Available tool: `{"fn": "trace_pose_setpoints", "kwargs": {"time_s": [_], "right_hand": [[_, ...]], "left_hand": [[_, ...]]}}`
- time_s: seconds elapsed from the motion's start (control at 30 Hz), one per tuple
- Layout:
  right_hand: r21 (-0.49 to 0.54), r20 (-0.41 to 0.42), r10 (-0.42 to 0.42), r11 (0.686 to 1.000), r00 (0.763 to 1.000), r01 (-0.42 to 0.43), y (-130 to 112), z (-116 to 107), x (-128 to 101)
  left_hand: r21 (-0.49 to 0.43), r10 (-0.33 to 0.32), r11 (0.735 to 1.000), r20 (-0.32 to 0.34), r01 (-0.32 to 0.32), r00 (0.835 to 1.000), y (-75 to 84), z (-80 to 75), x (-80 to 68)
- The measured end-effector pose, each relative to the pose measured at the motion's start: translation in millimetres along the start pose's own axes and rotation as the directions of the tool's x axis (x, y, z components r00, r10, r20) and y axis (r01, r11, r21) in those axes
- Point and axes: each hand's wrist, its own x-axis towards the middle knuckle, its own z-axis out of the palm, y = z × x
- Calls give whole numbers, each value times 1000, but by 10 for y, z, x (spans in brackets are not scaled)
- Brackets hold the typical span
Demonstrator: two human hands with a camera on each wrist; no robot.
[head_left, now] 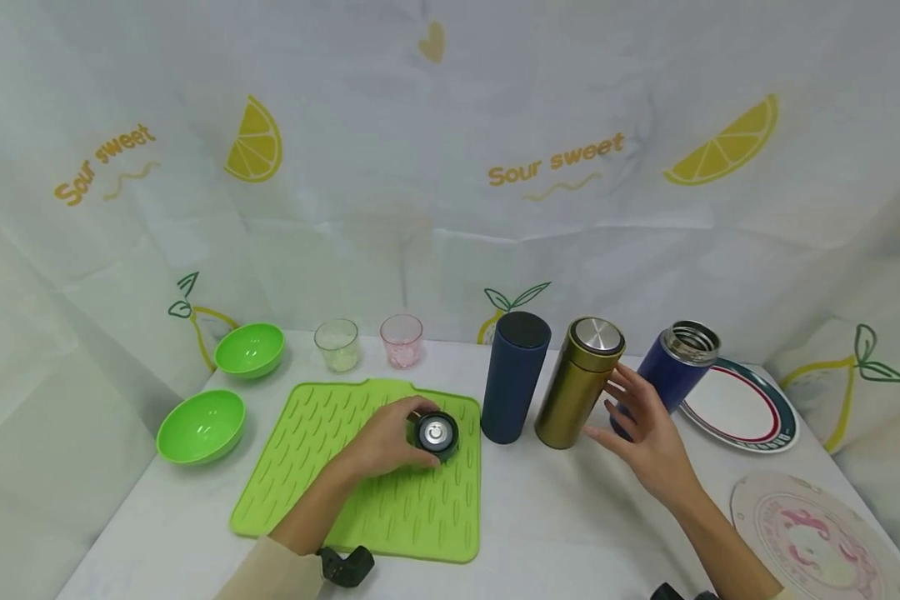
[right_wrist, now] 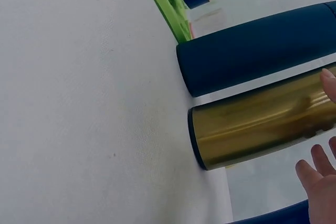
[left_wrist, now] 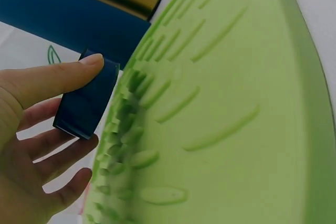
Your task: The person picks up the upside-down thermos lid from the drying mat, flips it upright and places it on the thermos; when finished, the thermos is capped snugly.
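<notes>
Left hand curled round a dark blue lid, thumb along the lid's side wall and fingers underneath, as seen from the left wrist. Lid resting underside up on the right part of a green ribbed mat, silver disc showing in its middle. Mat lying flat on the white worktop.

Right hand spread with straight fingers, gripping nothing, placed between the gold flask and the open blue flask; fingertips just beside the gold flask's wall, contact impossible to judge. Gold flask upright with a steel cap on top. Open blue flask tilted slightly away, lidless, steel mouth bare. Dark navy flask upright just left of the gold one, at the mat's right edge.

Behind the mat, a pale green glass and a pink glass side by side. Two green bowls off the mat's left side, one nearer, one farther back. Rimmed plate behind the open blue flask on the right, and a pink patterned plate near the front right corner.
</notes>
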Motion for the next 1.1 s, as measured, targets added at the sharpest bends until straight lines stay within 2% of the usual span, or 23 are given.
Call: {"fn": "trace_pose_setpoints", "kwargs": {"time_s": [0.1, 0.2, 0.3, 0.4, 0.47, 0.6, 0.8, 0.97, 1.1], "right_hand": [[-36, -105, -20, 999, 994, 16, -90, -29, -49], [-38, -189, -45, 999, 981, 39, -201, -37, -87], [8, -196, -99, 995, 976, 102, -302, -25, -110], [60, -141, -150, 985, 979, 160, -371, 24, -128], [80, -83, -161, 983, 983, 167, -401, 87, -142], [94, 57, -129, 988, 990, 123, -441, 248, -164], [133, 229, -101, 988, 968, 72, -445, 494, -154], [238, 281, -146, 968, 949, 78, -429, 606, -151], [277, 276, -164, 957, 947, 85, -407, 649, -152]], "left_hand": [[-21, 4, 1000, -13, -5, 1000, 78, -42, -36], [-38, 42, 998, -27, -43, 999, 194, -96, -62], [-28, 102, 994, -39, -103, 994, 326, -134, -86], [-36, 160, 986, -46, -161, 986, 466, -145, -114], [-47, 197, 979, -49, -199, 979, 553, -134, -135], [-50, 272, 960, -57, -275, 961, 691, -78, -161], [-19, 328, 944, -64, -329, 943, 817, 39, -174], [6, 345, 938, -73, -346, 936, 856, 123, -168], [5, 337, 941, -78, -337, 938, 869, 149, -172]]}}
